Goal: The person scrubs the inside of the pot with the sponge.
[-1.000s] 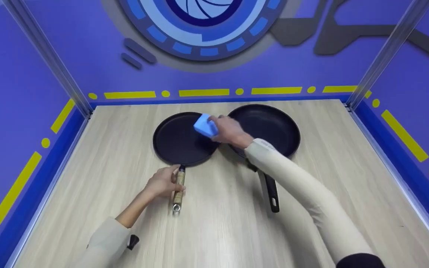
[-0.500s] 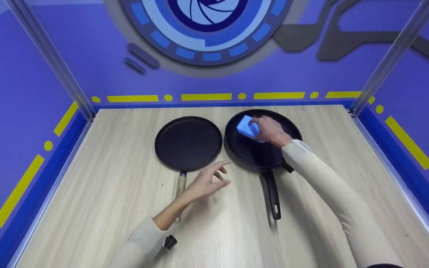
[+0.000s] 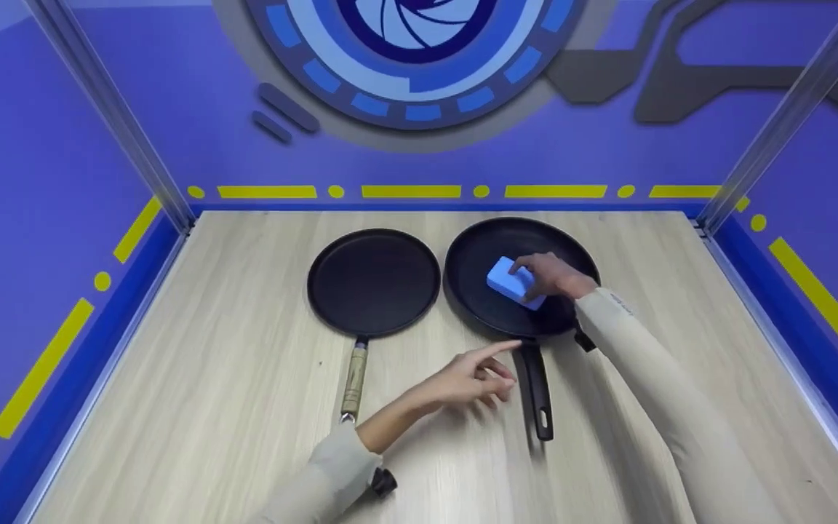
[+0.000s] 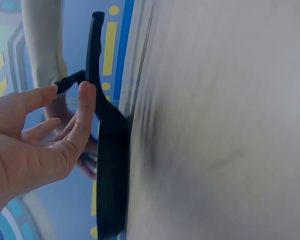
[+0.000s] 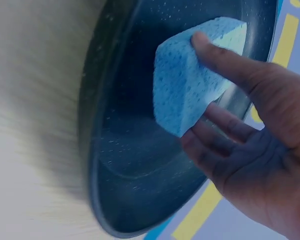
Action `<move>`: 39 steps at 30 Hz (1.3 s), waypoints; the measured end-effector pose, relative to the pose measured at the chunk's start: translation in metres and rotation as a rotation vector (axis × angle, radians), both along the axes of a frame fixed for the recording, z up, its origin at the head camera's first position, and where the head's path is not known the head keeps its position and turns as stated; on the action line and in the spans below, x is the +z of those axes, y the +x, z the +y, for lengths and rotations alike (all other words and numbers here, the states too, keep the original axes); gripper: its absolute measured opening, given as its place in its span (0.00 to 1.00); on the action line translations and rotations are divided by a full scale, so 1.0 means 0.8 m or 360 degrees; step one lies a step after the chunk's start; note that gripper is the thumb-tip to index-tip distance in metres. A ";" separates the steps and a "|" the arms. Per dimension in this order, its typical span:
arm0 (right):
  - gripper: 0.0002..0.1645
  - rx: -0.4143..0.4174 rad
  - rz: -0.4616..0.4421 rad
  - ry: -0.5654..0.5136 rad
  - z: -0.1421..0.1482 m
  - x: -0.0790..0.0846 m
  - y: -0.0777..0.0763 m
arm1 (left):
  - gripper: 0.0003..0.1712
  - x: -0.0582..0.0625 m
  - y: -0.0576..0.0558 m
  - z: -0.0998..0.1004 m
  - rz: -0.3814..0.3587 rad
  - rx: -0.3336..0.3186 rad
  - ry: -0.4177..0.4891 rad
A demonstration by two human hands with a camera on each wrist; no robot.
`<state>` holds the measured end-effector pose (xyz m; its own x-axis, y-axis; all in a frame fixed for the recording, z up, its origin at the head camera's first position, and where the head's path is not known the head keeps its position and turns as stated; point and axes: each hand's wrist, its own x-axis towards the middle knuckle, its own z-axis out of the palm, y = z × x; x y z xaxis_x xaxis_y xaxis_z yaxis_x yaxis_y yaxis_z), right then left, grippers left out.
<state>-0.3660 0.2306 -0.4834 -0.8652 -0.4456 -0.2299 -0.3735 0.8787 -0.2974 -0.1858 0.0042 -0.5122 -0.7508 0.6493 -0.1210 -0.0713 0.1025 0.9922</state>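
Note:
My right hand (image 3: 548, 278) pinches a blue sponge (image 3: 512, 279) between thumb and fingers, inside the deep black frying pan (image 3: 479, 302) on the right. In the right wrist view the sponge (image 5: 182, 80) overlaps the dark pan floor. Just left of that pan's black handle (image 3: 537, 397) is my left hand (image 3: 473, 378), index finger extended and pointing to where handle and pan meet, other fingers loosely bent. Nothing is in the left hand, as the left wrist view also shows, with the pan's side (image 4: 112, 175) beyond it.
A flat black pan (image 3: 374, 282) with a wooden handle (image 3: 354, 382) lies to the left, its rim close beside the frying pan. Both stand on a pale wood table (image 3: 230, 349). Blue panels (image 3: 404, 164) with yellow marks enclose the back and sides.
My left hand has let go of the flat pan's wooden handle and moved right to the frying pan's handle. The right hand has carried the sponge from over the flat pan into the frying pan.

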 end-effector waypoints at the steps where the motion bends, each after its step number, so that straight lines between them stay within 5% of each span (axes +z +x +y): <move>1: 0.36 -0.0018 0.0008 0.0021 -0.001 0.000 0.001 | 0.36 -0.001 -0.001 0.006 -0.0034 -0.0014 0.0012; 12: 0.35 0.0041 0.0102 0.0034 -0.003 -0.012 0.012 | 0.41 -0.021 -0.001 0.052 -0.0348 0.0012 0.0121; 19: 0.38 0.0271 0.0153 0.0015 0.005 -0.020 0.013 | 0.44 -0.026 0.001 0.062 -0.0459 0.0035 0.0166; 27: 0.39 0.0374 0.0199 0.0057 0.001 -0.014 -0.012 | 0.43 -0.026 0.002 0.062 -0.0514 0.0004 0.0234; 39: 0.38 0.0239 0.0127 0.0082 -0.017 -0.019 -0.055 | 0.44 -0.016 -0.003 0.066 -0.0580 -0.0017 0.0098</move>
<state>-0.4097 0.2174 -0.4983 -0.8062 -0.5606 -0.1890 -0.5224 0.8245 -0.2174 -0.1878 0.0573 -0.5253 -0.6585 0.6715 -0.3398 -0.4206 0.0461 0.9061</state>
